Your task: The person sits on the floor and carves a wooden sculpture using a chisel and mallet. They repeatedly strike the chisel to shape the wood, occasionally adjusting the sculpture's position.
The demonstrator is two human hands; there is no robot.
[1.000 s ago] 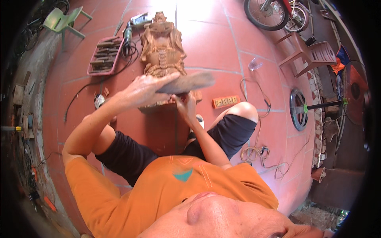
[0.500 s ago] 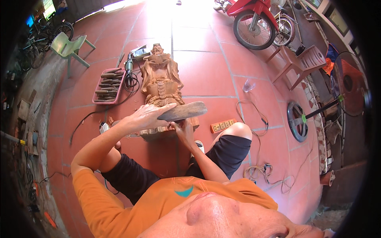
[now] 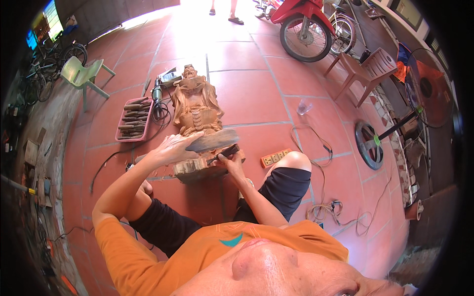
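Note:
A carved wooden statue (image 3: 196, 106) of a robed, bearded figure lies on its back on the floor, its rough block base (image 3: 190, 170) toward me. My left hand (image 3: 174, 149) grips one end of a flat, worn wooden mallet (image 3: 215, 141), a forefinger stretched along it. The mallet is held crosswise above the statue's lower part. Just below it, my right hand (image 3: 232, 164) is closed round a dark, slim chisel (image 3: 224, 154), which slants over the base. The chisel's working tip is hard to make out.
A pink tray (image 3: 118, 129) of several carving tools and a corded power tool (image 3: 157, 93) lie left of the statue. To the right are a power strip (image 3: 274, 158), loose cable (image 3: 323, 209), plastic cup (image 3: 304, 107), fan (image 3: 370, 145) and brown chair (image 3: 368, 74). Someone's feet (image 3: 236, 20) stand far off.
The mallet and my left hand have shifted left, off the right hand, exposing the chisel. A person's lower legs now show at the far end. The whole view has tilted slightly.

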